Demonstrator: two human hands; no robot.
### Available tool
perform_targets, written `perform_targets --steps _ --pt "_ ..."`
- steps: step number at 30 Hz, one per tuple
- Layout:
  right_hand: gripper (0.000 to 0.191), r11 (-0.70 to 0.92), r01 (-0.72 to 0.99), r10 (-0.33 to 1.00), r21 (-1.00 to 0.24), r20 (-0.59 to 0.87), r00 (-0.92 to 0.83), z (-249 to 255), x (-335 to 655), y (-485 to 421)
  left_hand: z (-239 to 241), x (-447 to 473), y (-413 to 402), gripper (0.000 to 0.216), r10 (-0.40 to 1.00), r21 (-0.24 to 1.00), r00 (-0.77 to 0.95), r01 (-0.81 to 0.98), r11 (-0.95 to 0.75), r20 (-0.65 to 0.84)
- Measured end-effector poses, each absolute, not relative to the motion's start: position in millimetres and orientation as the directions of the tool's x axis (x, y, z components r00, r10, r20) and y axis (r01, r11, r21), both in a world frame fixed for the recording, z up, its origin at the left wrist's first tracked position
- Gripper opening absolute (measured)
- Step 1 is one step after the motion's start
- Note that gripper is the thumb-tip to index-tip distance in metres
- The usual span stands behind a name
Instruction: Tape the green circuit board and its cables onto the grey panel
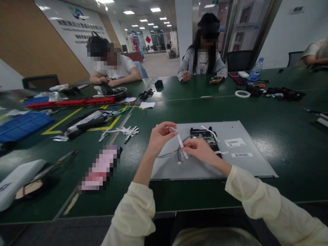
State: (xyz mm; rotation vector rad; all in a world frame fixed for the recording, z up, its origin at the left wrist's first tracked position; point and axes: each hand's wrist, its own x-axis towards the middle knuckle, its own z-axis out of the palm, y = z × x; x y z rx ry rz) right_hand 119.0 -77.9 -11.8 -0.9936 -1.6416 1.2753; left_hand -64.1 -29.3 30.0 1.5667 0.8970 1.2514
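My left hand (pixel 160 136) pinches the upper end of a short white tape strip (pixel 181 142). My right hand (pixel 198 148) pinches its lower end, where the strip meets a bundle of thin cables (pixel 176 155). Both hands hover above a grey metal panel (pixel 246 160) lying flat on the green table (pixel 179 109). The cables loop over the panel toward a black circuit board (pixel 203 134) set in its top middle. More white tape strips lie across that board.
Loose white tape strips (pixel 123 131) lie left of the panel. A blurred pink object (pixel 99 169), a white case (pixel 15 182) and blue trays (pixel 22 124) sit at the left. Two people work across the table; a tape roll (pixel 242 93) and water bottle (pixel 255 71) stand far right.
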Motion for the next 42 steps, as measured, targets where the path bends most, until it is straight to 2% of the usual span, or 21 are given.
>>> perform_targets --steps 9,24,28,36,42 --pt "0.017 -0.004 0.036 0.96 -0.999 -0.014 -0.281 -11 115 -86 27 -64 -26 0.026 0.934 0.952 0.187 -0.023 -0.307 0.305" --pt "0.041 -0.228 -0.167 0.929 -0.959 -0.163 -0.333 -8 117 -96 23 -65 -24 0.024 0.937 0.947 0.138 -0.027 -0.319 0.32" --pt "0.047 -0.213 -0.144 0.942 -0.966 -0.164 -0.293 -10 114 -97 22 -66 -24 0.022 0.933 0.942 0.13 -0.065 -0.331 0.336" --pt "0.025 -0.134 -0.146 0.962 -0.98 -0.094 -0.257 -15 115 -95 23 -68 -23 0.024 0.947 0.951 0.087 -0.018 -0.31 0.31" --pt "0.017 0.0 0.052 0.981 -0.999 -0.01 -0.195 -20 120 -92 25 -68 -24 0.025 0.965 0.961 0.058 -0.127 -0.246 0.254"
